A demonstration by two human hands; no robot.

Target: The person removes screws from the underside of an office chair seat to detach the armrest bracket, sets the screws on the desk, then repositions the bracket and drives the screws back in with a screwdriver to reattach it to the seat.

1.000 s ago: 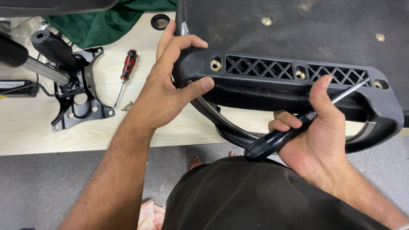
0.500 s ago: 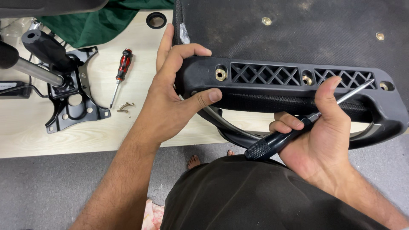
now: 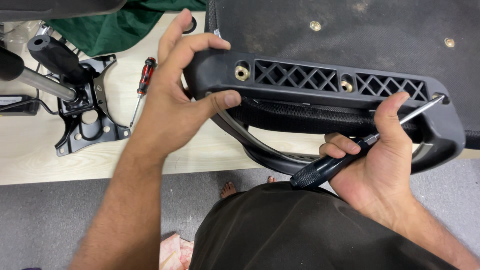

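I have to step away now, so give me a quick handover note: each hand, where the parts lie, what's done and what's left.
Left hand: grips the left end of the black armrest.
Right hand: holds a black-handled screwdriver, its tip at the armrest's far-right hole.
Armrest lies against the upturned chair seat on the table.
Spare red-handled screwdriver and metal chair base plate lie to the left.
Done: brass fittings show in two holes.
Left: apparently the far-right hole; its state is unclear.

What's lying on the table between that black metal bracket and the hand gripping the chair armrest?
In the head view, a red-and-black screwdriver lies on the table between the black metal bracket and the left hand.
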